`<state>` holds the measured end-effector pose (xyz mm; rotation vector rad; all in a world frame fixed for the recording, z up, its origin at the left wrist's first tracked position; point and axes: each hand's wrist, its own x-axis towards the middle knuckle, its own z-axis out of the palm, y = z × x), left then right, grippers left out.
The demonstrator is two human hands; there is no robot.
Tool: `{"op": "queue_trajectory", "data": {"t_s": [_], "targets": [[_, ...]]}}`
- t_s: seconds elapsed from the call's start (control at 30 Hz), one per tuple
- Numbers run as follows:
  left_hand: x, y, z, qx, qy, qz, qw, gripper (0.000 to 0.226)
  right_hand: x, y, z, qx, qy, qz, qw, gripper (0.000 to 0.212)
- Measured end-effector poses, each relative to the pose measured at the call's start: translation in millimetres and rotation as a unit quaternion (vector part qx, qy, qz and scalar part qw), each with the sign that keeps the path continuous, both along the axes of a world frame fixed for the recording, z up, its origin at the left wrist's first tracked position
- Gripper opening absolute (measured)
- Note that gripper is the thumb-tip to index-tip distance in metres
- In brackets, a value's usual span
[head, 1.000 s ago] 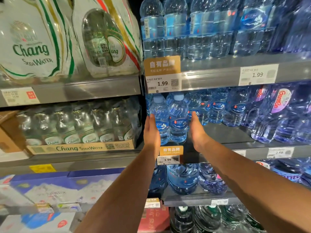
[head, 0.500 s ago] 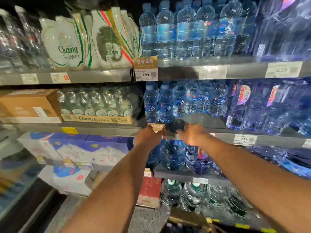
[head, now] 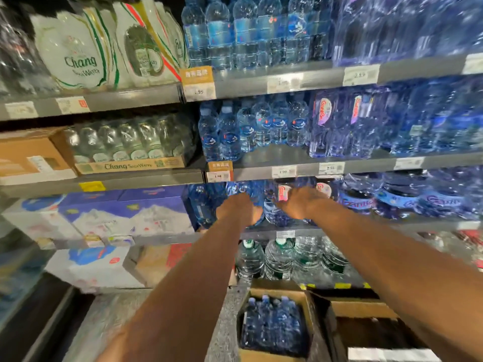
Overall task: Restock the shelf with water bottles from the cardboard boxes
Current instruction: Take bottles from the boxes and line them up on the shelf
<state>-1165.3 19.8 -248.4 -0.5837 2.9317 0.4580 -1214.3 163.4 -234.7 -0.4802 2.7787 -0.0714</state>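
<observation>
A: How many hands are out, and where?

B: Two, both on bare arms stretched forward. The left hand (head: 239, 207) and the right hand (head: 300, 203) sit side by side, a little apart, in front of the third grey metal shelf (head: 261, 233) down. Motion blur smears both, so whether they are gripping anything cannot be told; their backs face the camera and the fingers are lost against the big blue-tinted plastic bottles (head: 274, 212) on that shelf.

A: Where are the bottles to be stocked?

B: On the floor, low and right of centre, stands an open brown cardboard box (head: 307, 299) with small clear water bottles with blue caps (head: 273, 325) standing upright inside. About four caps show along the near row; the rest is too blurred to count. Just to its right is a second open cardboard box (head: 363, 309), dark inside.

A: And the shelf above the hands?

B: On the second grey shelf (head: 261, 173), a row of small blue-labelled water bottles (head: 251, 129) stands upright: six can be counted along the front, left to right, the two leftmost nearest the edge. Bare shelf lies in front of the other four. Beside them to the right are shrink-wrapped packs with pink-and-white labels (head: 339, 126); two such labels show.

A: Price tags?

B: Two orange-topped tags (head: 197, 83), one per shelf edge, both at the left end of the water section.
</observation>
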Motion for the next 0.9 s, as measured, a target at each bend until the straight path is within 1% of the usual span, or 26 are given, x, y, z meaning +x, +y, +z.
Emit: {"op": "queue_trajectory", "data": {"t_s": [0.07, 0.13, 0.27, 0.37, 0.43, 0.47, 0.53, 0.6, 0.73, 0.8, 0.9], "targets": [[15, 16, -4, 0.011, -0.020, -0.028, 0.999, 0.041, 18, 18, -6, -0.007, -0.002, -0.018, 1.000, 0.057], [26, 35, -7, 0.025, -0.031, -0.050, 0.998, 0.039, 35, 38, -8, -0.005, -0.004, -0.045, 0.999, 0.058], [41, 82, -9, 0.002, -0.045, -0.089, 0.995, 0.032, 56, 82, -13, 0.002, -0.019, -0.087, 0.996, 0.055], [43, 121, -12, 0.007, -0.052, -0.101, 0.993, 0.030, 62, 120, -13, 0.007, -0.028, -0.100, 0.995, 0.062], [43, 150, -15, 0.009, -0.053, -0.109, 0.993, 0.030, 63, 148, -12, 0.009, -0.033, -0.104, 0.994, 0.066], [42, 165, -17, 0.011, -0.050, -0.113, 0.992, 0.030, 63, 163, -12, 0.010, -0.032, -0.103, 0.994, 0.064], [39, 196, -21, 0.016, -0.047, -0.119, 0.992, 0.031, 60, 194, -14, 0.003, -0.022, -0.103, 0.994, 0.053], [36, 227, -24, 0.019, -0.052, -0.122, 0.991, 0.034, 55, 223, -18, 0.003, -0.015, -0.108, 0.994, 0.049], [31, 285, -32, 0.032, -0.053, -0.110, 0.992, 0.040, 46, 278, -26, 0.013, -0.022, -0.098, 0.995, 0.057], [27, 309, -38, 0.027, -0.053, -0.116, 0.991, 0.039, 43, 301, -32, 0.025, -0.018, -0.082, 0.996, 0.062], [23, 336, -49, 0.011, -0.064, -0.118, 0.991, 0.037, 42, 329, -41, 0.043, -0.016, -0.067, 0.997, 0.060]]}}
